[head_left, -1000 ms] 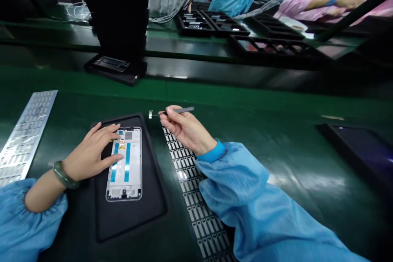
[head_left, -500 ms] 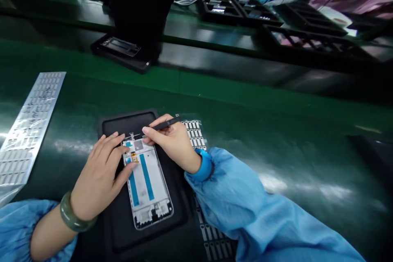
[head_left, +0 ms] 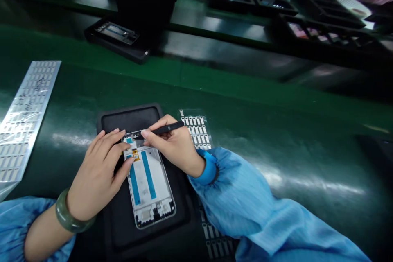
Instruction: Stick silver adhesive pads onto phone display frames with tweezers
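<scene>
Dark green benchtop (head_left: 264, 131) filled most of the head view, the only one I watched from afar. At the back sat a rear tray (head_left: 141, 55) with a second frame (head_left: 116, 32). Nearer, on a black tray (head_left: 132, 115), lay the white phone frame (head_left: 161, 180), slightly turned, bearing blue strips (head_left: 148, 174). I saw the left hand (head_left: 95, 172) with fingers parted and gently bent, several fingertips and the thumb on the frame's upper left part, beside an orange flex piece (head_left: 135, 154). On the right hand (head_left: 179, 147), thumb and fingers pinched dark tweezers (head_left: 168, 127), their points at the frame's top end; I could not tell whether they gripped anything. Just right of the tray, partly hidden by a blue sleeve (head_left: 245, 196), lay a clear sheet of small metal pieces (head_left: 199, 131).
</scene>
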Demonstrator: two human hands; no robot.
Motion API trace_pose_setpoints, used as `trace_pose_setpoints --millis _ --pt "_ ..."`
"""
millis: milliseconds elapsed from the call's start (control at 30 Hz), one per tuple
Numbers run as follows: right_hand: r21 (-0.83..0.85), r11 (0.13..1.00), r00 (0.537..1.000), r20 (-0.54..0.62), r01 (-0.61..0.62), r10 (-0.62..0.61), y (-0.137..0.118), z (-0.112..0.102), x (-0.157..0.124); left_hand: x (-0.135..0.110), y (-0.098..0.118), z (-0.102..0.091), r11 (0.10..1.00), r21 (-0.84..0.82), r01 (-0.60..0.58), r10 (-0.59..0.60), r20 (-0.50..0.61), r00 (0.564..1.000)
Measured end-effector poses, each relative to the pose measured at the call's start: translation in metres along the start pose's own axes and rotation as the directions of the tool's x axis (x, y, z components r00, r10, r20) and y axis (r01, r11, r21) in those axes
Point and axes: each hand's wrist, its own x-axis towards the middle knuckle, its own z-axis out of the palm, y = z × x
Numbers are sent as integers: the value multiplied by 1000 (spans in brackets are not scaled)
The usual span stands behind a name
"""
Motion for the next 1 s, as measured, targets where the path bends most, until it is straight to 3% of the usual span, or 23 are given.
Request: trace_pose_setpoints --millis 1000 --pt "-51 998 999 -22 40 -41 1 2 -1 0 -1 0 1000 22 -16 16 2 1000"
